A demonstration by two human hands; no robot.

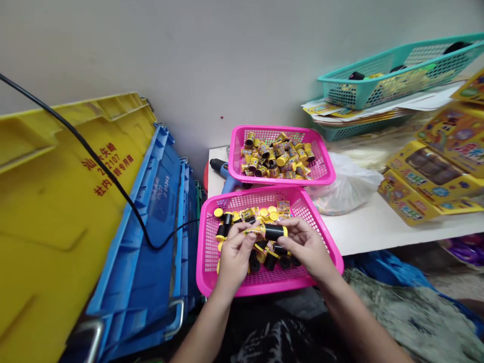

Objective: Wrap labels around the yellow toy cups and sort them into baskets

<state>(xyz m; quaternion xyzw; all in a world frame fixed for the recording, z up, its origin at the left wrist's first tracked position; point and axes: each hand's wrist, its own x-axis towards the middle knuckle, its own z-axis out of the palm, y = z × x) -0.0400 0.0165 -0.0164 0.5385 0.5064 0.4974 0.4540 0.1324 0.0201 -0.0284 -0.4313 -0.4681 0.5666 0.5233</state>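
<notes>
Over the nearer pink basket, my right hand pinches a small black cylinder with a yellow cap. My left hand grips a yellow printed wrapper sleeve between thumb and fingers. The sleeve meets the cylinder's left end; I cannot tell whether it is around it. Below the hands, the basket holds loose black cylinders, yellow caps and clear printed sleeves. Behind it, a second pink basket contains many small cylinders in yellow printed wrap.
A blue heat-gun-like tool lies partly under the far basket. Right of it are a white plastic bag, stacked yellow boxes and a teal basket on papers. Blue crates and a yellow crate stand left, crossed by a black cable.
</notes>
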